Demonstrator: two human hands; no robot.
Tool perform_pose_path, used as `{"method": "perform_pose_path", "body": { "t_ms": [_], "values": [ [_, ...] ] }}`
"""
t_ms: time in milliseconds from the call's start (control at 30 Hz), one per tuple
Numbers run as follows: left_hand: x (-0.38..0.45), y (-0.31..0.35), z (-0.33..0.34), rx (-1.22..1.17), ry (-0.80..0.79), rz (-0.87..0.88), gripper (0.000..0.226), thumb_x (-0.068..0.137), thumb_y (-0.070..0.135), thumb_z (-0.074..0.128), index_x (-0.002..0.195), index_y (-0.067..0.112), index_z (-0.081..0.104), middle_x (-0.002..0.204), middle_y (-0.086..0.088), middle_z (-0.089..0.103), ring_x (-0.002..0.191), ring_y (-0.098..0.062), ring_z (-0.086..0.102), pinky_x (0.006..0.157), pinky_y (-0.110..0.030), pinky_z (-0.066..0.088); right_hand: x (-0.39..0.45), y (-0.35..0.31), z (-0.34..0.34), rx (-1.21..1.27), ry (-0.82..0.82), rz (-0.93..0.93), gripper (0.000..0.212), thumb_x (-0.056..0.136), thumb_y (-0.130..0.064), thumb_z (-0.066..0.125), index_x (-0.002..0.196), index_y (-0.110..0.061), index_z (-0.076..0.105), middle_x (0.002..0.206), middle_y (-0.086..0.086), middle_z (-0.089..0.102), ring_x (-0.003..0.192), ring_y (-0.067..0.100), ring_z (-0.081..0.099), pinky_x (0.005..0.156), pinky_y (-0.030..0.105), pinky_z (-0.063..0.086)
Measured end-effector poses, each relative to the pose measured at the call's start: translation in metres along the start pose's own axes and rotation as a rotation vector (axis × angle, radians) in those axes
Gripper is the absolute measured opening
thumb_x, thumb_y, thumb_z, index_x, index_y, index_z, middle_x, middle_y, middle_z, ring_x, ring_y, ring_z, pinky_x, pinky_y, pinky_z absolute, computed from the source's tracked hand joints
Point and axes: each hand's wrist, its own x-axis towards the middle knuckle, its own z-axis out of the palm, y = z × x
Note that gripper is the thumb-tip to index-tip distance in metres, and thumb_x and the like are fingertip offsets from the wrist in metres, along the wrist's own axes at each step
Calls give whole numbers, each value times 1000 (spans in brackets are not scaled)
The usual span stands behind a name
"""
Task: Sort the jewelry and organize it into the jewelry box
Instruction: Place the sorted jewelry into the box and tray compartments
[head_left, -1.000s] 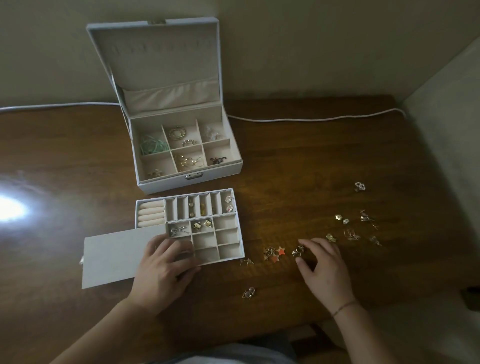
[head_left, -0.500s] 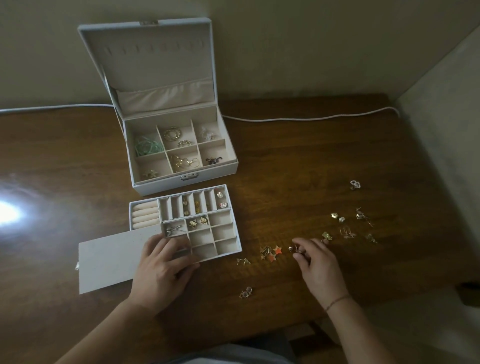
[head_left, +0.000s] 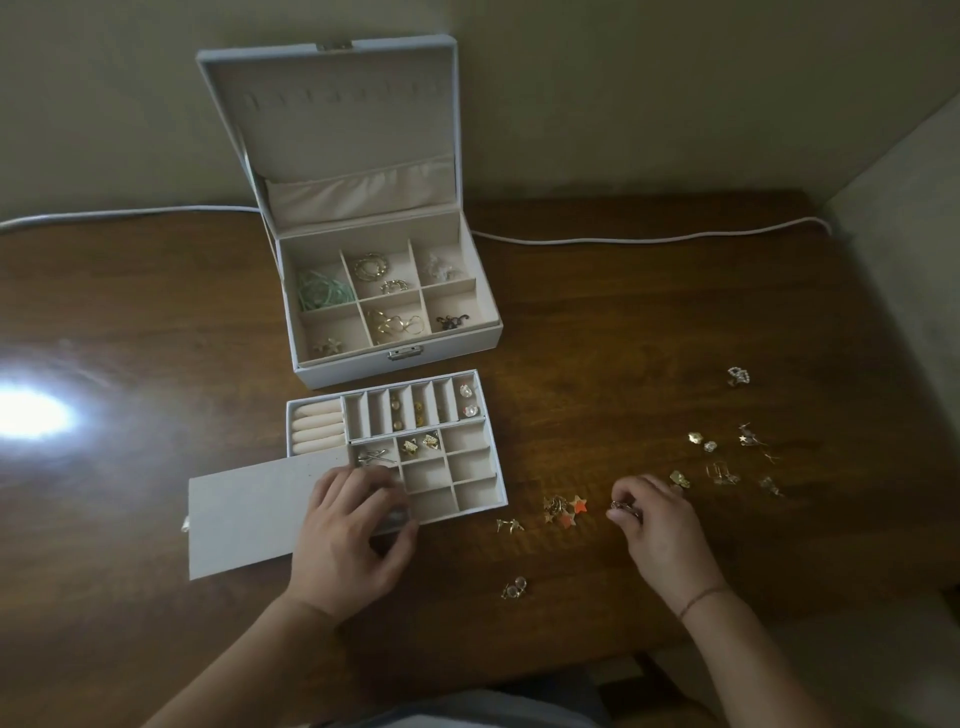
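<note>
The jewelry box (head_left: 363, 291) stands open on the wooden table (head_left: 649, 332), its lid upright against the wall, its six compartments holding green beads, gold rings and small charms; just in front of the box lies the divided tray (head_left: 467, 462), with ring rolls at its far left corner and earrings in several of its slots.

The left hand (head_left: 353, 530) comes in from the near edge of the table, forearm angled up toward the tray; its palm faces down and its fingers, loosely bent, rest on the tray's near left corner, over a flat pale panel (head_left: 244, 514) that juts out to the left of the tray; it grasps nothing that can be seen.

The right hand (head_left: 657, 525) reaches in to the right of the tray, wrist raised, a thin cord round it; thumb and fingertips are drawn together, pinching a small ring-like piece (head_left: 621, 506) just above the table.

Between this hand and the tray lie orange star earrings (head_left: 566, 512); farther right of the tray, loose gold pieces (head_left: 727, 452) are scattered.
</note>
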Motion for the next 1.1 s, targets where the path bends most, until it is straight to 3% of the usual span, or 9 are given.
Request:
{"method": "perform_pose_path", "body": {
  "t_ms": [100, 267, 400, 467, 567, 700, 900, 1000, 1100],
  "values": [
    [0, -1, 1, 4, 8, 12, 20, 83, 35, 62, 86, 17, 71, 101, 1, 63, 98, -19, 57, 93, -38, 43, 5, -16, -2, 109, 76, 27, 14, 85, -17, 70, 93, -27, 63, 93, -14, 58, 88, 7, 58, 72, 20, 50],
    [-3, -1, 2, -6, 24, -13, 24, 82, 33, 62, 99, 17, 62, 103, -3, 64, 100, -21, 58, 94, -38, 44, 28, -91, 6, 308, 19, -152, 19, 86, -17, 69, 100, -29, 66, 99, -21, 58, 93, -2, 57, 73, 10, 47],
    [-1, 4, -1, -59, 58, -133, 33, 81, 37, 59, 105, 17, 48, 100, -9, 63, 95, -23, 59, 86, -35, 49, 49, -139, 25, 212, -43, -338, 17, 91, -10, 62, 103, -20, 68, 102, -17, 55, 92, -2, 53, 76, 6, 45],
    [-1, 4, -1, -31, 59, -126, 33, 81, 38, 57, 104, 16, 48, 99, -10, 64, 92, -24, 59, 86, -36, 49, 56, -150, 32, 139, -89, -373, 20, 93, -5, 56, 107, -16, 67, 108, -10, 56, 96, 4, 53, 83, 16, 50],
    [-2, 1, 0, 24, 50, -101, 33, 82, 38, 56, 103, 14, 51, 98, -9, 65, 94, -23, 59, 91, -37, 48, 60, -155, 40, 18, -114, -408, 24, 94, 0, 51, 110, -12, 65, 111, -2, 57, 98, 13, 55, 85, 29, 53],
    [-1, 0, 2, 124, -26, -43, 30, 81, 41, 57, 97, 16, 63, 103, -6, 67, 98, -25, 61, 96, -34, 38, 57, -157, 41, -98, -97, -474, 36, 88, 11, 48, 115, -9, 62, 112, 3, 55, 100, 19, 54, 82, 32, 53],
    [1, -1, 3, 202, -75, 16, 28, 80, 46, 70, 89, 20, 71, 102, 1, 67, 92, -23, 60, 89, -40, 43, 51, -147, 44, -18, -55, -523, 41, 87, 12, 50, 120, -9, 62, 120, 4, 58, 113, 18, 51, 91, 32, 51],
    [1, -3, 5, 215, -23, 119, 19, 81, 40, 72, 81, 21, 73, 98, 1, 68, 85, -26, 62, 85, -42, 44, 47, -135, 39, 68, 11, -554, 38, 84, 13, 53, 112, -10, 67, 115, 1, 60, 111, 13, 51, 91, 24, 49],
    [2, -4, 6, 214, 4, 181, 15, 84, 35, 72, 79, 22, 74, 96, 0, 69, 83, -27, 62, 83, -42, 45, 35, -108, 25, 92, 137, -484, 27, 87, 1, 58, 108, -13, 68, 113, -2, 60, 110, 9, 51, 93, 17, 44]
  ]
}}
